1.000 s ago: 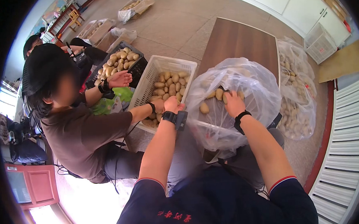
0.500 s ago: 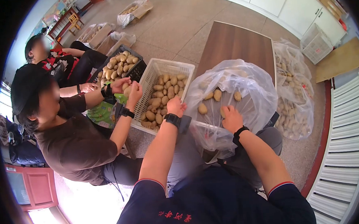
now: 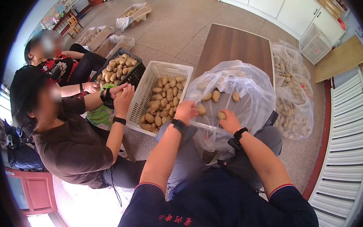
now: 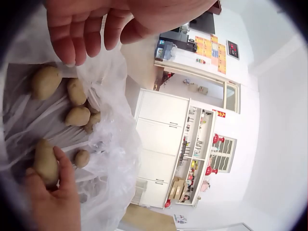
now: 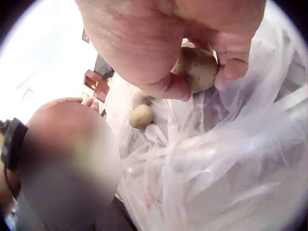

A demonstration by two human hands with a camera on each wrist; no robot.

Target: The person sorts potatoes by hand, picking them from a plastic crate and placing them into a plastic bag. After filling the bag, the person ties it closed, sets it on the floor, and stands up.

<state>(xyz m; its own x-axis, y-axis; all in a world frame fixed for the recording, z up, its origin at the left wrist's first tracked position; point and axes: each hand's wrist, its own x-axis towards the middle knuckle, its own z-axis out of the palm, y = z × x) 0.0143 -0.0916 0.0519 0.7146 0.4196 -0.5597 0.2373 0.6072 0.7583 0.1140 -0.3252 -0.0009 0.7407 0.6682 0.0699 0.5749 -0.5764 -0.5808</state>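
My right hand (image 3: 230, 122) grips a potato (image 5: 199, 70) between thumb and fingers, low inside a clear plastic bag (image 3: 252, 87) spread open before me. In the left wrist view the held potato looks longish and yellow-brown. My left hand (image 3: 185, 112) hangs over the bag's left edge with loosely bent fingers and nothing in them. Close by its fingertips in the head view lies a single potato (image 3: 202, 109). Several more potatoes (image 4: 77, 115) rest farther back on the plastic.
Left of the bag stands a white crate (image 3: 140, 97) of potatoes; a black crate (image 3: 138, 70) lies beyond. Two people sit at the left, the nearer one (image 3: 74, 137) beside the white crate. A brown tabletop (image 3: 235, 43) is behind the bag, filled bags (image 3: 293, 95) at the right.
My right hand has drawn back from the far potatoes toward the bag's near side with a potato. My left hand has moved right, from over the white crate to the bag's edge.
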